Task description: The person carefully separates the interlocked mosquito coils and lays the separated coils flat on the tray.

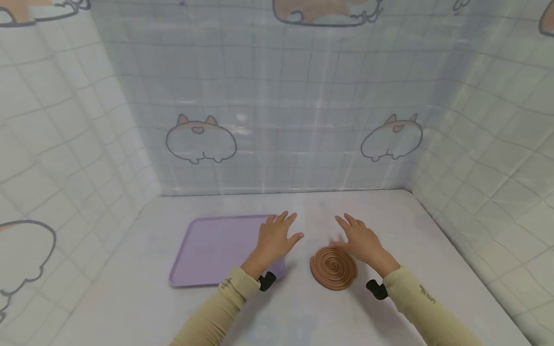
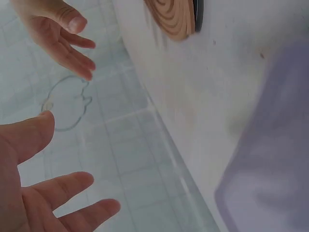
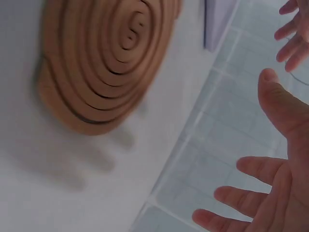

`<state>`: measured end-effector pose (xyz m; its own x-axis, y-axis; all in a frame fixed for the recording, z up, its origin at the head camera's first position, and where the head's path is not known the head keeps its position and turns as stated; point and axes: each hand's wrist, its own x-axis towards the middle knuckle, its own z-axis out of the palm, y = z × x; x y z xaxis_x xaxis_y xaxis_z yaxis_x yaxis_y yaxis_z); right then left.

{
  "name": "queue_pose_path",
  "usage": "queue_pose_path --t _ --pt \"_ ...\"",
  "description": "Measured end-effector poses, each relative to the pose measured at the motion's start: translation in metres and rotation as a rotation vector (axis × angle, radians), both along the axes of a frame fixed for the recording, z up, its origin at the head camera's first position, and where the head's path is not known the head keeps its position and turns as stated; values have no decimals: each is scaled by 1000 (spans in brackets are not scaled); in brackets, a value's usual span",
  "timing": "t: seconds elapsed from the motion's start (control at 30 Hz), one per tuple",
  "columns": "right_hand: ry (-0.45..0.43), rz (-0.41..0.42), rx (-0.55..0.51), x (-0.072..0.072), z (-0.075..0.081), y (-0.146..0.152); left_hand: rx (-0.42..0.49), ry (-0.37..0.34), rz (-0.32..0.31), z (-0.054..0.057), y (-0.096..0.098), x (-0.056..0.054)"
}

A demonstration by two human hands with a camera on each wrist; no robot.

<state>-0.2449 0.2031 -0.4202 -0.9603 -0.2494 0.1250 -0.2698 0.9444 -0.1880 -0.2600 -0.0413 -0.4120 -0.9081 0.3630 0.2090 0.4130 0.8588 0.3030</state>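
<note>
Head view: left hand (image 1: 274, 239) spread near a purple tray (image 1: 218, 250) and right hand (image 1: 362, 243) spread near a brown coil (image 1: 333, 269) on the table (image 1: 316, 317) — left wrist view, coil cropped; right wrist view, coil and spread fingers (image 3: 244, 200) stand apart.

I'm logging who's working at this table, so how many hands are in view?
2. In the head view, the left hand appears over the right side of the purple tray; the right hand is raised near the brown spiral coil. No others show.

On a white table (image 1: 415, 230): purple tray (image 1: 220, 247), brown spiral coil (image 1: 333, 268).
</note>
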Motion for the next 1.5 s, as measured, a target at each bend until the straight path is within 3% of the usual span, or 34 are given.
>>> queue_pose_path --t 0.23,0.5,0.7,1.0,1.5 --pt "-63 -18 36 8 -13 3 -55 -19 -64 -11 18 5" --pt "-148 -32 37 12 -32 6 -78 -56 -88 -29 31 -2" --pt "-153 -44 16 12 -43 6 -117 -117 -79 -40 42 -8" --pt "-133 -40 -16 12 -52 9 -226 -83 -132 -57 59 -10" --pt "-164 -108 -215 5 -58 15 -128 -80 -150 -64 70 -16"
